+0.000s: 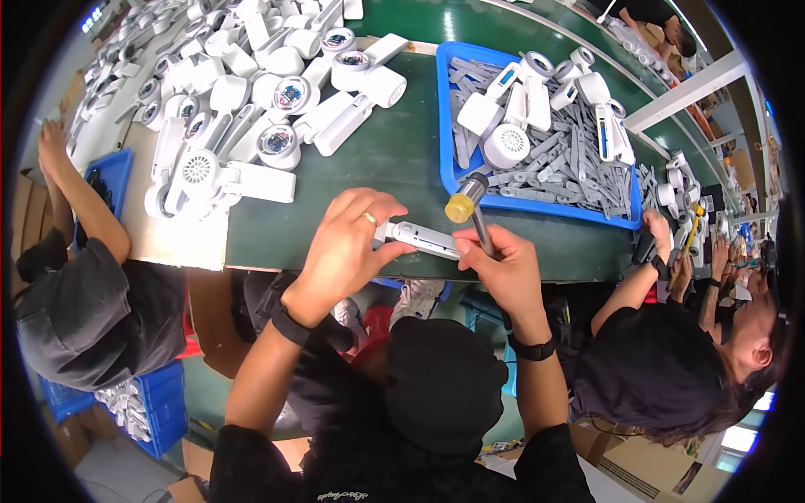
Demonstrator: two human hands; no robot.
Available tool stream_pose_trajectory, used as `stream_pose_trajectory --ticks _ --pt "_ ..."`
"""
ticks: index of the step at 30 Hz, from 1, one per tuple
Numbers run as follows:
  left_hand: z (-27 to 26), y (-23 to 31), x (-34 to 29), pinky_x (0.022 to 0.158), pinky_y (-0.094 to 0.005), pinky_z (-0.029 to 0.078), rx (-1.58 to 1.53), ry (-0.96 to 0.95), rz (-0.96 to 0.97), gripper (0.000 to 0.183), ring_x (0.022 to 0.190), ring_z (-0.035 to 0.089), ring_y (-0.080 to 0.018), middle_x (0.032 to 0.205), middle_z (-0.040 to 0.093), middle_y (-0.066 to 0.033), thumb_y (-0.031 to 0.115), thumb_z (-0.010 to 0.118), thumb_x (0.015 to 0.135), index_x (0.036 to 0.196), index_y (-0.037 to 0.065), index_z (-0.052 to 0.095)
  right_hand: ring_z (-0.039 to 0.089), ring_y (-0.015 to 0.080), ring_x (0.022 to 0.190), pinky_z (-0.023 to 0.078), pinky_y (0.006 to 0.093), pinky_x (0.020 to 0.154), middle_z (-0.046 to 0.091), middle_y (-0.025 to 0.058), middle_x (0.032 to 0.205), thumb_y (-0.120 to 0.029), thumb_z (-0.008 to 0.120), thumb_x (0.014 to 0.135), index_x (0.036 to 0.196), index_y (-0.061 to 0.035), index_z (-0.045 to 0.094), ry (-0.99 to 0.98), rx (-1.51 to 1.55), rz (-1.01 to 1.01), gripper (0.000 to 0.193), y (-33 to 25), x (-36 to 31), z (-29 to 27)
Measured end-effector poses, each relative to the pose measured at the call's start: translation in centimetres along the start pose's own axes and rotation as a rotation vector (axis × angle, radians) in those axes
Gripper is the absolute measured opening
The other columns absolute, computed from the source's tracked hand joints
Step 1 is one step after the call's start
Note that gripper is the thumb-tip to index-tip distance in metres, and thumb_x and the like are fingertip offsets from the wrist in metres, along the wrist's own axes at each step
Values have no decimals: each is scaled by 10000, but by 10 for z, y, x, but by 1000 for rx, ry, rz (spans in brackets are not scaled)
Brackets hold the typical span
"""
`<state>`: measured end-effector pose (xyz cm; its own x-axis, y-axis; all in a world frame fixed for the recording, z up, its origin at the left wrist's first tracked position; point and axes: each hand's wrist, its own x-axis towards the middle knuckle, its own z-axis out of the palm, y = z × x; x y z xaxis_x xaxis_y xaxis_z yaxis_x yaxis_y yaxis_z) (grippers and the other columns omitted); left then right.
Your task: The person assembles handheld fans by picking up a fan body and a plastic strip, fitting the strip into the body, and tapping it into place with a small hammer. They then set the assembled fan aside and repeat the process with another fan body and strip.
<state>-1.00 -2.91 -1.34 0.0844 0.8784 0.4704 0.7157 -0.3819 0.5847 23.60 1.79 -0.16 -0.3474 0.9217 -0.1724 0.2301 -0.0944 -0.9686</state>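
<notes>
My left hand (pixel 345 243), with a ring on one finger, is closed around one end of a white plastic device with a long handle (pixel 426 240). A grey strip lies along that handle. My right hand (pixel 508 270) grips a small mallet (pixel 461 206) with a yellow face and a metal-coloured shaft, its head pointing up. The right thumb and fingertips also touch the far end of the white handle. Both hands are over the near edge of the green table, and the device's round end is mostly hidden by my left fingers.
White devices with round heads (pixel 277 144) are piled on the left. A blue tray (pixel 444 126) at the right holds many grey strips (pixel 553 159) and several white devices. Co-workers sit on both sides, one arm (pixel 622 289) close at the right.
</notes>
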Motion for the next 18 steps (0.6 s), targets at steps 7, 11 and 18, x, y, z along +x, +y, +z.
stream_pose_trajectory --ticks 7,11,18 --pt "3 -11 -6 965 -453 528 -7 59 97 455 1135 654 -316 1099 721 -50 157 926 696 1094 96 712 577 36 672 395 232 601 678 -24 727 -100 771 969 1073 -20 793 -60 -94 67 133 -13 2 -1" --pt "4 -9 -3 963 -459 533 70 58 222 410 1128 663 -292 1078 728 -37 167 915 711 1069 89 731 577 33 655 390 232 588 665 -27 705 -108 774 966 1057 -18 796 -51 -176 91 130 -23 1 -3" --pt "-2 -8 -2 966 -487 544 237 35 310 392 1107 668 -279 1078 724 -51 183 909 733 1057 52 731 522 21 561 362 231 518 646 -19 660 -146 761 984 1145 -36 780 -50 -127 87 196 -19 5 -1"
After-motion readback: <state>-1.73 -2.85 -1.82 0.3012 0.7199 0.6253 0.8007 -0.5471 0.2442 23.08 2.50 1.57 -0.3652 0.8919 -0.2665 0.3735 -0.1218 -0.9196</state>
